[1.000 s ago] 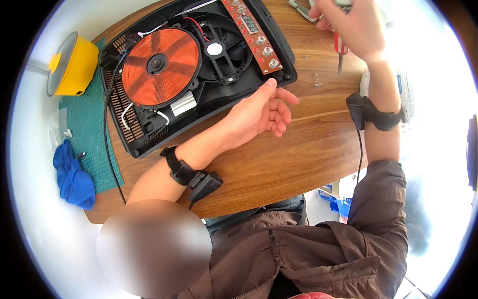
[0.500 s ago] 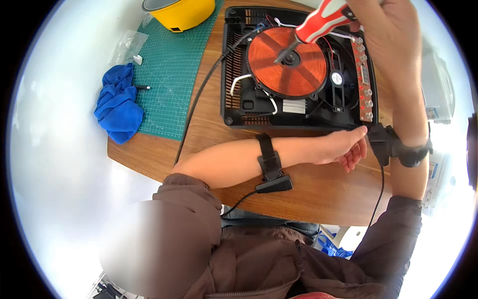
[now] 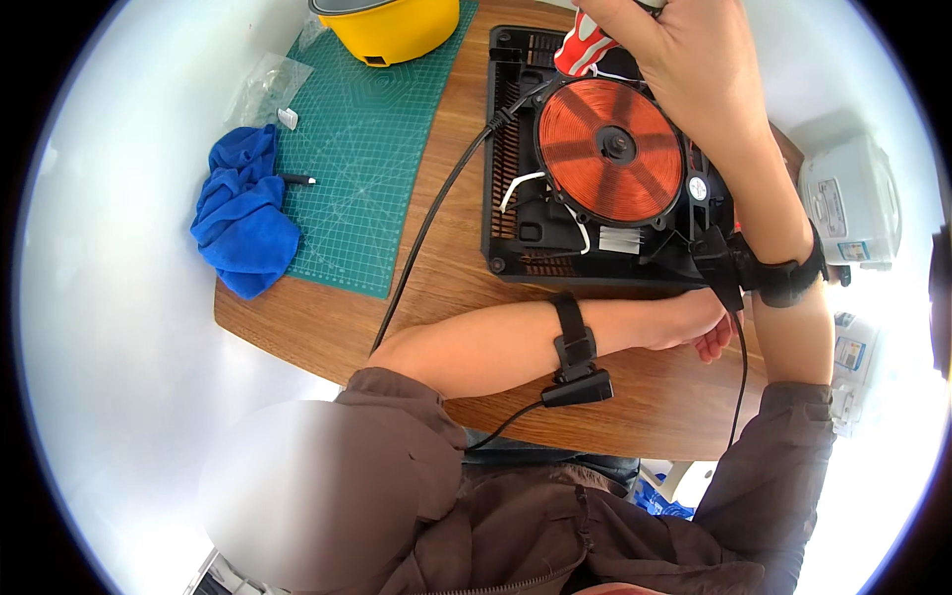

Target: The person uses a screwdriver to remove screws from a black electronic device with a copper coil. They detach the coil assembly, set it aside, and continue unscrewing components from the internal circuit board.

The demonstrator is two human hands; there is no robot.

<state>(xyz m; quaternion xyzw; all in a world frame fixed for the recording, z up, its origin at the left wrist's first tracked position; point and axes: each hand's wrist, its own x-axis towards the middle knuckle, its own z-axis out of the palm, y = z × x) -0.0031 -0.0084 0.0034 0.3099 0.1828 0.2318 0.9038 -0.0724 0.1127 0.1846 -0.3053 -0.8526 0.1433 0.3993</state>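
Note:
An opened induction cooker base (image 3: 516, 233) lies on the table, its round copper coil (image 3: 607, 183) exposed. My right hand (image 3: 699, 74) is closed around a screwdriver (image 3: 585, 48) with a red and white handle, over the far side of the base beyond the coil. The screwdriver's shaft and tip do not show clearly. By the near right corner of the base is my left hand (image 3: 702, 322), its fingers loosely curled and empty as far as I can see. My right wrist strap's device hides part of that hand and the corner.
A green cutting mat (image 3: 352, 198) lies left, bearing a yellow pot (image 3: 407, 30) and part of a blue cloth (image 3: 243, 223). A clear plastic bag (image 3: 266, 89) is nearby. A black cable (image 3: 436, 203) crosses the wooden table (image 3: 615, 402). Translucent boxes (image 3: 848, 203) stand at right.
My right hand and screwdriver have moved from over the coil to the far edge of the base. The view has shifted, and my right wrist device now covers part of my left hand.

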